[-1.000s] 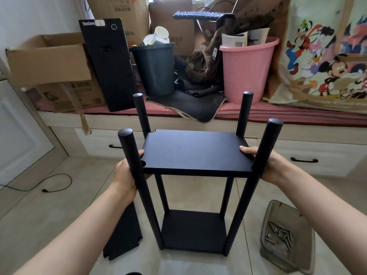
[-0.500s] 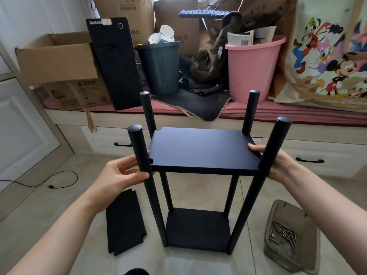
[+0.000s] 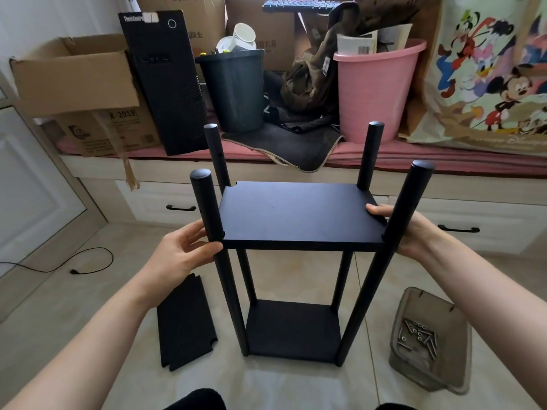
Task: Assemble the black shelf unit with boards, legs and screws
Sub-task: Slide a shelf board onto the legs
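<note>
While the middle board (image 3: 299,214) sits between four legs on the floor tiles, left hand (image 3: 180,255) spread beside front-left leg (image 3: 211,232); right hand (image 3: 405,229) seemingly pinches board's right edge. Next: screws (image 3: 418,335), alignment.
</note>
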A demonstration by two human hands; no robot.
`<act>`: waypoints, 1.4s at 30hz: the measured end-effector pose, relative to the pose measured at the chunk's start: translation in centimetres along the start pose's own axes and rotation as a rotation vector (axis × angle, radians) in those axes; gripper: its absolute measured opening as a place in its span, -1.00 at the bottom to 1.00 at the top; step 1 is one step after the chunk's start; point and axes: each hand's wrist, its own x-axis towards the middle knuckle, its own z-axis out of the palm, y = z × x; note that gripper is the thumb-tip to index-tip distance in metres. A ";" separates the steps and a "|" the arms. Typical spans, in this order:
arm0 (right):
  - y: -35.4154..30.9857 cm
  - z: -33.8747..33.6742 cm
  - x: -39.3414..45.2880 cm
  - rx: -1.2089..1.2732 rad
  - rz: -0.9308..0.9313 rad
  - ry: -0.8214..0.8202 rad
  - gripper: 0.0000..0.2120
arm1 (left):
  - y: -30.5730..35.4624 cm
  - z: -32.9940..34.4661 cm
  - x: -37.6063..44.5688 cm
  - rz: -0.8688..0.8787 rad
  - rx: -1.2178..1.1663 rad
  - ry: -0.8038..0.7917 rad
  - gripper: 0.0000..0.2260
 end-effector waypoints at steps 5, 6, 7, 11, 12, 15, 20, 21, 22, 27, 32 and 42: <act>0.8 -0.1 0.0 0.028 0.018 0.009 -0.81 | -1.0 -0.3 0.0 -0.037 0.053 -0.019 -0.46; 0.8 -0.1 0.0 0.040 0.017 0.015 -0.78 | -1.4 -0.5 0.0 -0.066 0.054 -0.034 -0.42; 0.9 -0.1 0.1 0.050 0.018 0.019 -0.76 | -1.7 -0.6 -0.1 -0.098 0.049 -0.053 -0.40; 1.1 0.0 0.3 0.081 0.017 0.049 -0.73 | -1.5 -1.6 0.5 -0.135 -0.046 -0.062 -0.17; 1.1 0.0 0.4 0.080 0.013 0.057 -0.71 | -1.2 -1.8 1.3 -0.144 -0.116 -0.011 -0.19; 1.3 -0.1 0.5 0.070 0.010 0.067 -0.63 | -0.7 -1.9 5.0 -0.150 -0.160 0.130 -0.57; 1.5 -0.5 0.8 0.057 0.005 0.048 -0.64 | -0.5 -0.3 11.1 -0.210 -0.003 0.124 -0.39; 1.6 -0.5 0.9 0.050 0.001 0.046 -0.65 | -0.8 0.0 11.8 -0.203 0.027 0.090 -0.47; 1.6 -0.6 1.0 0.046 -0.004 0.047 -0.66 | -1.2 0.2 12.2 -0.208 0.049 0.065 -0.54; 1.8 -0.8 1.4 0.044 -0.019 0.029 -0.72 | -2.5 0.8 11.9 -0.206 0.061 0.065 -0.46; 2.0 -1.0 1.4 0.059 -0.024 0.013 -0.79 | -3.6 1.2 11.5 -0.174 -0.009 0.146 -0.65; 2.1 -0.9 1.6 0.015 -0.038 0.060 -0.71 | -3.7 2.4 10.7 -0.231 -0.097 0.194 -0.77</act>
